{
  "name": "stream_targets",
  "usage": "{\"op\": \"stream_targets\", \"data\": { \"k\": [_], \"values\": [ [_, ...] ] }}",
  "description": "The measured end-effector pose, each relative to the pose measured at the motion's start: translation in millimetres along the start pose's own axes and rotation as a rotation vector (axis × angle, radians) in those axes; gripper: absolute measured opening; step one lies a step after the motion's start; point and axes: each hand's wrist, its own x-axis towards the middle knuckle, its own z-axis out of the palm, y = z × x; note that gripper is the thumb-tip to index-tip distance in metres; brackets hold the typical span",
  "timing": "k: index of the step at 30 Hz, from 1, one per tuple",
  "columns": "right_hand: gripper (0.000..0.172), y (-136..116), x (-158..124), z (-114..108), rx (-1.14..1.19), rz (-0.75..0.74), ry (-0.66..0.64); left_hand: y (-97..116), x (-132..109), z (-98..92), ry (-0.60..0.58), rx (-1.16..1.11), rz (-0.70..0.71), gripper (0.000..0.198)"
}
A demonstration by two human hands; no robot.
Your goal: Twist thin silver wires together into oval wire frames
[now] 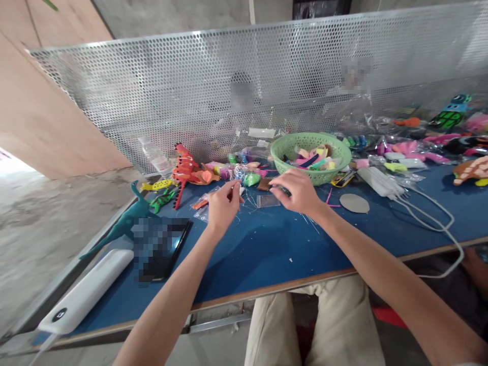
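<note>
Above the blue table, my left hand is closed, thumb and fingers pressed together; whatever is between them is too small to make out. My right hand is also closed in a pinch, with something small and dark at its fingertips that I cannot name. Between the two hands lie a small clear zip bag and some thin wires. Behind my right hand stands a green basket holding colourful packets. An orange piece in clear wrapping lies left of my left hand.
On the left are a teal long-necked dinosaur, a red spiky figure, a dark phone-like device and a white power bank. A grey oval disc and a cabled white charger lie right. A perforated metal screen stands behind.
</note>
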Motion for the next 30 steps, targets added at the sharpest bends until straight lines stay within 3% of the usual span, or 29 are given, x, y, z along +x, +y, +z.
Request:
{"op": "stream_targets", "data": {
  "k": [4, 8, 17, 25, 30],
  "values": [
    [0.027, -21, 0, 12, 0.007, -0.178, -0.213, 3, -6, 11.2, -0.023, -0.073, -0.076, 0.033],
    [0.024, -24, -3, 22, 0.018, -0.143, -0.297, 1, -8, 18.7, -0.084, -0.188, -0.168, 0.04],
    [0.02, -20, -7, 24, 0.188, 0.083, -0.186, -13, -3, 28.4, -0.22, -0.871, -0.429, 0.031],
    [0.019, -24, -6, 25, 0.252, 0.065, -0.174, -9, -8, 27.7, -0.391, -0.936, -0.438, 0.028],
    [0.02, -24, -6, 24, 0.243, 0.001, -0.168, -9, -6, 24.5, -0.406, -0.943, -0.43, 0.027]
  ]
}}
